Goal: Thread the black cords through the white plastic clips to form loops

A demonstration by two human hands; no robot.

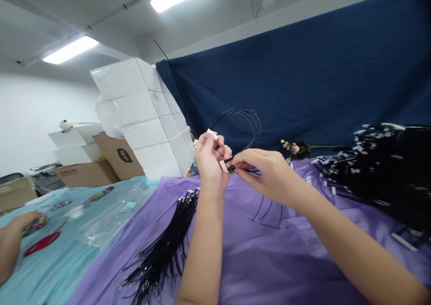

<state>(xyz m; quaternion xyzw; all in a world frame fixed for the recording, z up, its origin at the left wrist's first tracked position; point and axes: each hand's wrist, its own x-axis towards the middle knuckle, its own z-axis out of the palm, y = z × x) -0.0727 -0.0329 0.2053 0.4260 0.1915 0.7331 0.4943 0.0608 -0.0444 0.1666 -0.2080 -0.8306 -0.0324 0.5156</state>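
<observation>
Above the purple cloth, both my hands hold a small bunch of thin black cords [256, 122] that arches up in a loop. My left hand [213, 159] is closed around one end, where a white tag [213, 134] pokes out by the fingertips. A second white tag [223, 166] lies by the left palm. My right hand [264, 170] pinches the cords beside that palm, fingers curled together. Several loose cord ends hang below the right hand. Under my left forearm a bundle of black cords [164, 246] with pale tips lies on the purple cloth [256, 251].
A big heap of black cords with white tags [380, 170] lies on the right. Pink flowers [293, 149] rest near the blue curtain [303, 80]. White boxes [148, 121] are stacked at back left. Another person's hand [28, 220] is over the light-blue cloth, near a red cord [42, 244].
</observation>
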